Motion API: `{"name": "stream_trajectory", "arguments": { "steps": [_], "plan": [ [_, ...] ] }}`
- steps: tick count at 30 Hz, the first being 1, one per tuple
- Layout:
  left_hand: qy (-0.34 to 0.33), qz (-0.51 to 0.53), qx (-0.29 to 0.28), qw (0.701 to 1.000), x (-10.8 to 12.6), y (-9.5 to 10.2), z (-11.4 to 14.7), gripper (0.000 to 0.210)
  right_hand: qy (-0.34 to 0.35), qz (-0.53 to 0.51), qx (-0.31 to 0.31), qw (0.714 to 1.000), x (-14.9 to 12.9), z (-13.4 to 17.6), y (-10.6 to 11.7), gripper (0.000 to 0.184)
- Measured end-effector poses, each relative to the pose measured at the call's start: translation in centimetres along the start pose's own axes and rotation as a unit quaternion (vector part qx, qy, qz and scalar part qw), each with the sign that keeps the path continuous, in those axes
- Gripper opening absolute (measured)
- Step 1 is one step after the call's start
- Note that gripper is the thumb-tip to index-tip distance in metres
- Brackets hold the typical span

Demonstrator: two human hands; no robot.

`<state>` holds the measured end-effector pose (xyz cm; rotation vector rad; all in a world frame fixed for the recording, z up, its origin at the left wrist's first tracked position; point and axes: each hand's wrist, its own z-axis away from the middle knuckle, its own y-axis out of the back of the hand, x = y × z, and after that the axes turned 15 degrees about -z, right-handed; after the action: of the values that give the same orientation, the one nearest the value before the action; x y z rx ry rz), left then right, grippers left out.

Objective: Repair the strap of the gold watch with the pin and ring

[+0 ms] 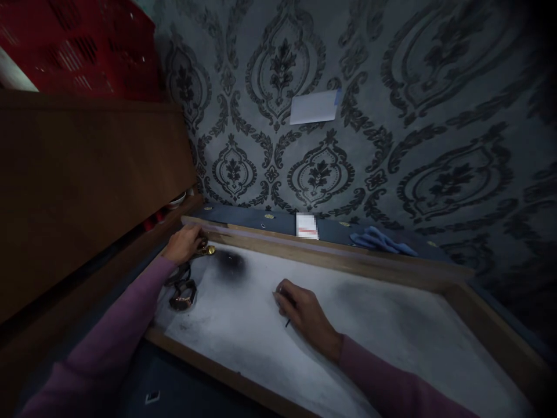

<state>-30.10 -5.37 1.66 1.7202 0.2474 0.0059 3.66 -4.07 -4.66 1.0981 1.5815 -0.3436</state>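
A shallow wooden tray or drawer (300, 254) with a white bottom lies in front of me. At its far left corner, my left hand (185, 244) reaches down with curled fingers over a small gold-coloured item (211, 250); what they grip is hidden. Just below that wrist lies a dark watch (183, 297) with a rose-gold case, its strap partly under my sleeve. Above the middle of the white bottom, my right hand (302, 310) is closed in a pinch. A short dark thin end (288, 323) shows beneath its fingers, too small to name.
Behind the tray, a white packet (307, 226) and a crumpled blue cloth (383, 240) lie on the dark blue surface. A brown wooden cabinet (96, 191) stands at left, with a red plastic basket (87, 52) on top. White paper (314, 108) is on the patterned wall.
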Motion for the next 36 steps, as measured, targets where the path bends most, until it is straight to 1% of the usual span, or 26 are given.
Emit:
{"name": "stream_trajectory", "arguments": {
  "steps": [2, 4, 6, 9, 11, 13, 16, 18, 21, 23, 26, 30, 34, 36],
  "plan": [
    [-0.009, -0.010, -0.008, 1.000, 0.1, 0.6, 0.7, 0.020, 0.007, 0.005, 0.000, 1.000, -0.1, 0.0, 0.0, 0.023],
    [-0.023, -0.016, -0.025, 0.999, 0.4, 0.6, 1.3, 0.017, 0.013, 0.007, 0.001, 1.000, -0.1, 0.0, 0.0, 0.024],
    [-0.026, -0.020, -0.037, 0.999, 0.9, 0.2, 1.8, 0.016, 0.013, 0.002, 0.002, 1.000, -0.1, 0.0, 0.0, 0.024],
    [-0.009, -0.021, -0.045, 0.999, 1.4, -0.5, 2.1, 0.018, 0.006, -0.005, 0.000, 1.000, 0.0, 0.0, 0.0, 0.023],
    [-0.001, -0.012, -0.042, 0.999, 1.5, -0.5, 2.0, 0.017, -0.006, -0.011, 0.001, 1.000, 0.2, -0.1, -0.1, 0.022],
    [-0.003, 0.007, -0.029, 1.000, 1.6, 0.1, 1.9, 0.015, -0.019, -0.020, 0.004, 1.000, 0.3, -0.1, 0.0, 0.021],
    [-0.019, 0.057, -0.004, 0.998, 1.8, 1.5, 1.7, 0.016, -0.031, -0.038, 0.009, 0.999, 0.5, -0.3, 0.0, 0.020],
    [-0.036, 0.095, 0.004, 0.995, 2.3, 2.3, 1.4, 0.019, -0.037, -0.049, 0.010, 0.998, 0.5, -0.4, 0.0, 0.021],
    [-0.056, 0.153, 0.014, 0.987, 3.2, 3.0, 1.1, 0.022, -0.045, -0.059, 0.015, 0.997, 0.6, -0.5, 0.0, 0.020],
    [-0.053, 0.239, 0.026, 0.969, 3.8, 3.3, 0.8, 0.022, -0.048, -0.061, 0.017, 0.997, 0.7, -0.5, 0.0, 0.020],
    [-0.034, 0.378, 0.032, 0.925, 4.4, 3.9, 0.5, 0.022, -0.047, -0.064, 0.020, 0.997, 0.8, -0.5, -0.1, 0.020],
    [-0.005, 0.480, 0.033, 0.877, 5.3, 4.6, 0.4, 0.024, -0.054, -0.079, 0.022, 0.995, 0.8, -0.4, -0.1, 0.019],
    [0.013, 0.604, 0.020, 0.797, 7.0, 4.4, 0.5, 0.030, -0.066, -0.095, 0.017, 0.993, 1.0, -0.6, 0.0, 0.017],
    [0.011, 0.643, 0.003, 0.766, 8.1, 4.1, 0.6, 0.032, -0.071, -0.100, 0.016, 0.992, 1.1, -0.6, 0.0, 0.016]
  ]
}}
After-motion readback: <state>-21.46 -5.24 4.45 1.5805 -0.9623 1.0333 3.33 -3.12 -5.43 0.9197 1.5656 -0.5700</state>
